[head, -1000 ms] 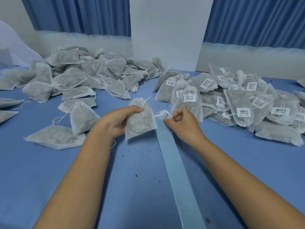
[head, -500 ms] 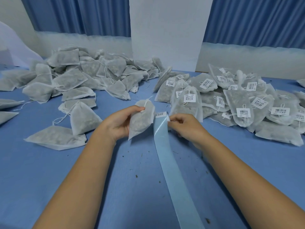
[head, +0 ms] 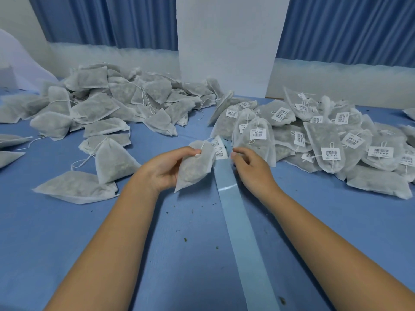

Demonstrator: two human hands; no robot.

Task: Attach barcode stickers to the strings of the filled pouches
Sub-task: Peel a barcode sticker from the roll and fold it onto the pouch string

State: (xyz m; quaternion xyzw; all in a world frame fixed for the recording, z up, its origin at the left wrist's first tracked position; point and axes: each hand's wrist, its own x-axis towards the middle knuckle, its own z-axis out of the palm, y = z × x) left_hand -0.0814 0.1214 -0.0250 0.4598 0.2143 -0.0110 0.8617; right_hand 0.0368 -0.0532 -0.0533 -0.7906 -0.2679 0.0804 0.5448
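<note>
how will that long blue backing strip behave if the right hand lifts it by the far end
The backing strip would probably flop and trail: it is long, thin and lies flat on the table. Its sheen suggests a slick surface. Likely very light, so the right hand could easily drag it sideways.

On the blue tabletop (head: pixel 67 232), the left hand (head: pixel 164 169) grips a filled pouch (head: pixel 195 164) near its top, thumb pressed by the string (head: pixel 203 145). A white barcode sticker (head: pixel 219 147) sits just beside the pouch's upper right edge, at the far end of a pale blue backing strip (head: pixel 242 232) that runs toward the near edge. The right hand (head: pixel 251 169) rests on the strip's right side, fingers loosely curled and apart. Unlabelled pouches (head: pixel 101 108) heap toward the far left; labelled pouches (head: pixel 325 135) pile at the far right.
</note>
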